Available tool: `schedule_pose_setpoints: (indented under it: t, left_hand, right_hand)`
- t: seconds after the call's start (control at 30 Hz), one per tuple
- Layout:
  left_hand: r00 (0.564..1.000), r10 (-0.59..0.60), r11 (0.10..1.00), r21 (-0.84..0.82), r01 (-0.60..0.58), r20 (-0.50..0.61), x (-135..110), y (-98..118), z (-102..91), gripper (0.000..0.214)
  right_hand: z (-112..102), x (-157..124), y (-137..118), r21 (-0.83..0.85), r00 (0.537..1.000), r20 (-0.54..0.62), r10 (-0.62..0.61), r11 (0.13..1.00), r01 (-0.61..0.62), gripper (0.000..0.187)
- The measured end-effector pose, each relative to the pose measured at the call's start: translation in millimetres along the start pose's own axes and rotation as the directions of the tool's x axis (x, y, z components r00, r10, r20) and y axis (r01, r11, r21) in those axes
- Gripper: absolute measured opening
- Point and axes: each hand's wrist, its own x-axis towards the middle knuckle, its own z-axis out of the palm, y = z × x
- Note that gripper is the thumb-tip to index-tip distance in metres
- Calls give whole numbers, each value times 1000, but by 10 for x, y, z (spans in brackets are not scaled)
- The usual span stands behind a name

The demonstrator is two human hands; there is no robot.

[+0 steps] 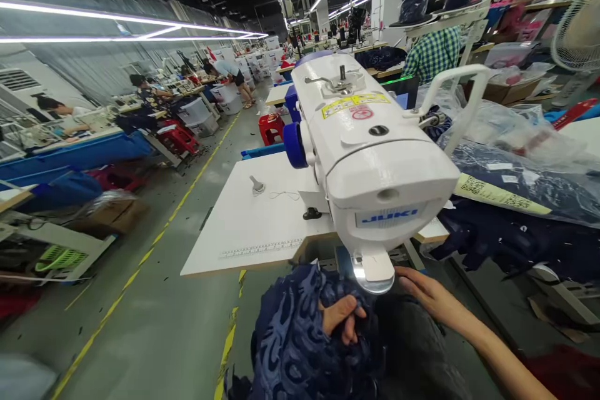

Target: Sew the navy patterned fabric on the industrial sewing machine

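My left hand (pixel 342 319) is closed with its fingers curled into a bundle of navy fabric (pixel 290 331) with a raised swirling pattern. The bundle lies in front of the sewing machine (pixel 375 150), over my lap. My right hand (pixel 426 294) reaches in from the right, fingers stretched out beside the clear eye guard (pixel 375 281) under the machine head. Its fingertips are partly hidden there, and I see nothing held in it. The needle and presser foot are behind the guard.
The white machine table (pixel 248 219) bears a ruler strip and a small grey metal part (pixel 257 185). Plastic-wrapped dark garments (pixel 529 181) are piled on the right. A red stool (pixel 270 129) stands beyond the table. Yellow floor tape (pixel 178 200) runs along the aisle; other people work at machines.
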Motion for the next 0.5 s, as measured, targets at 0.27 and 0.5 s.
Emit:
schedule_pose_setpoints:
  t: [0.27, 0.5]
  left_hand:
    - [999, -6, 971, 238, -6, 54, 28, -184, -35, 54]
    - [985, 174, 954, 248, -171, 10, 155, 47, -136, 48]
  right_hand:
    - [30, 4, -825, 428, 964, 193, -182, 900, 84, 30]
    - [-423, -66, -951, 251, 997, 55, -54, 967, 39, 28]
